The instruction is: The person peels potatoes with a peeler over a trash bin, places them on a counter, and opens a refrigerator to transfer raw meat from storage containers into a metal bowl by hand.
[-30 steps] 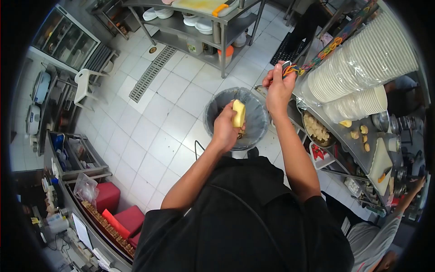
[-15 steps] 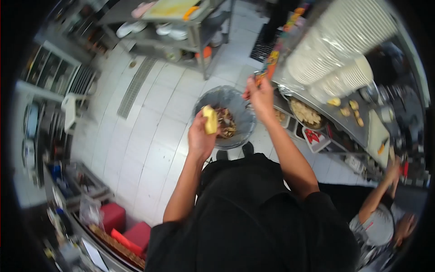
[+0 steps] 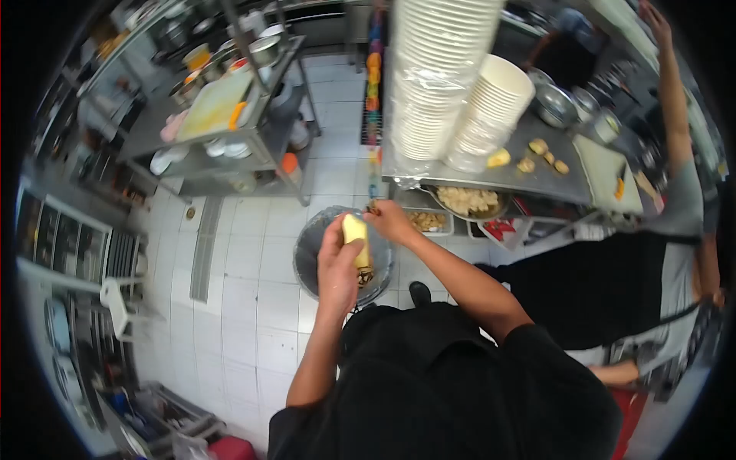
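Observation:
My left hand (image 3: pixel 337 264) is closed around a peeled yellow potato (image 3: pixel 354 234), held lengthwise with the thumb across it. Just right of the potato's upper end is my right hand (image 3: pixel 389 221), its fingers pinched. A small dark item shows at these fingertips, too indistinct to name. Both hands are above a grey bin (image 3: pixel 307 257) lined with plastic, with dark and pale peelings (image 3: pixel 366 276) inside. A multicoloured strip (image 3: pixel 374 84) runs upward beyond my right hand; whether it touches the fingers I cannot tell.
Tall stacks of white tubs (image 3: pixel 441 84) stand on the right counter, near several yellowish pieces (image 3: pixel 548 157) and a cutting board (image 3: pixel 606 172). Below is a pan of pale chunks (image 3: pixel 468 201). A co-worker (image 3: pixel 613 280) stands at right. A steel table (image 3: pixel 261 146) is at upper left.
The view has turned rightward. My right hand has come in close to the potato; before, it was raised away from it. The potato stays in my left hand, above the bin.

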Demonstrator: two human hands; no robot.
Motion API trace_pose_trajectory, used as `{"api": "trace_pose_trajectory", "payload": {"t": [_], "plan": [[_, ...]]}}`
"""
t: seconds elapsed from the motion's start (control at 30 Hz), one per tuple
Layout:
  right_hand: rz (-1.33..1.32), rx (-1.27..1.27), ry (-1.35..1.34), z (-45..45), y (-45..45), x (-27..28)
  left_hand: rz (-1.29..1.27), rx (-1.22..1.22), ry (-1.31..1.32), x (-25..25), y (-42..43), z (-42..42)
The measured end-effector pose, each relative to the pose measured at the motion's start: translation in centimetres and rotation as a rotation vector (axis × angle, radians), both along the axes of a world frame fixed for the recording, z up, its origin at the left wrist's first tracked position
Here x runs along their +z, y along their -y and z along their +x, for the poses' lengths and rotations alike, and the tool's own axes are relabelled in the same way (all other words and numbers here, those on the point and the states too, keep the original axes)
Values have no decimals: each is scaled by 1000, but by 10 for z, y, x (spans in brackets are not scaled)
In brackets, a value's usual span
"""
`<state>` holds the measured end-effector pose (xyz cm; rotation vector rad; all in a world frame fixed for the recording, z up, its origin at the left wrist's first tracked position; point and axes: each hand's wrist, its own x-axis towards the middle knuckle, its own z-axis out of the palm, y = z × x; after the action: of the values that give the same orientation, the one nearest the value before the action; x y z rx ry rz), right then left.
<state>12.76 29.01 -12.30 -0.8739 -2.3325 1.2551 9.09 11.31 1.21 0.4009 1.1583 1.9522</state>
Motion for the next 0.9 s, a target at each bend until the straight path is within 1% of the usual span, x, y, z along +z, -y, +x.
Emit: {"api": "trace_pose_trajectory", "payload": {"t": [0.07, 0.13, 0.2, 0.23, 0.27, 0.3, 0.33, 0.37, 0.47, 0.5, 0.57, 0.6, 0.67, 0.77, 0.9], "plan": [[38, 82, 45, 2, -10, -4, -18, 23, -22, -7, -8, 4], [121, 192, -124, 2, -18, -17, -53, 130, -42, -10, -15, 9], [2, 277, -209, -1, -20, -27, -71, 243, -26, -5, -15, 15], [-9, 298, -135, -2, -19, -17, -83, 274, -24, -7, -12, 17], [-18, 300, -58, -2, -14, -5, -100, 297, 8, -4, -7, 17], [-111, 302, -38, -5, -9, -4, -113, 306, 38, -2, -2, 18], [-199, 293, -18, -9, -6, -2, -155, 356, 12, 1, 4, 18], [-285, 273, 2, -12, -5, -1, -142, 395, 29, 0, 10, 18], [-388, 270, 15, -27, -3, -17, -101, 472, 63, -15, 28, 14], [-389, 274, 11, -29, -1, -19, -115, 497, 71, -20, 33, 12], [-389, 276, 1, -35, 7, -13, -167, 535, 99, -13, 48, 12], [-427, 285, -8, -39, 5, -23, -195, 549, 89, -13, 54, 11], [-432, 292, 19, -43, 12, -14, -252, 567, 69, -12, 64, 8], [-448, 261, 23, -48, 18, -6, -205, 551, 40, -13, 75, -1], [-404, 226, -1, -56, 13, -20, -193, 534, 36, -19, 83, -14]]}}
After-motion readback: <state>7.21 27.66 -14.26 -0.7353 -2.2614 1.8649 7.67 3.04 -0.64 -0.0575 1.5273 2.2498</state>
